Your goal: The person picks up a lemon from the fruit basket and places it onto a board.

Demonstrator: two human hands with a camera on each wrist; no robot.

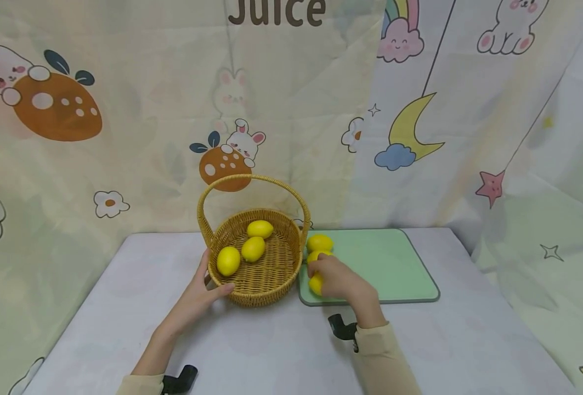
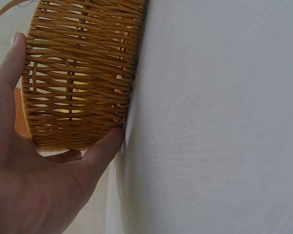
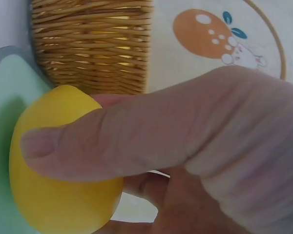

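Note:
A round wicker basket [image 1: 280,274] with a tall handle stands on the table, holding three yellow lemons [image 1: 254,249]. My left hand [image 1: 197,296] grips the basket's near left side; in the left wrist view its thumb and fingers spread around the woven wall [image 2: 83,73]. My right hand [image 1: 340,280] holds a lemon [image 1: 315,285] at the left edge of a green cutting board [image 1: 370,263]. In the right wrist view the thumb presses across this lemon [image 3: 63,204], the other fingers partly hidden behind it. Two more lemons [image 1: 320,242] lie just beyond that hand, one partly covered by it.
The basket's right side stands close against the board's left edge. A white-covered table [image 1: 281,351] carries both. Behind it hangs a printed cloth [image 1: 163,109] with cartoon rabbits and flowers. The basket's handle [image 1: 253,176] arches upright above the lemons.

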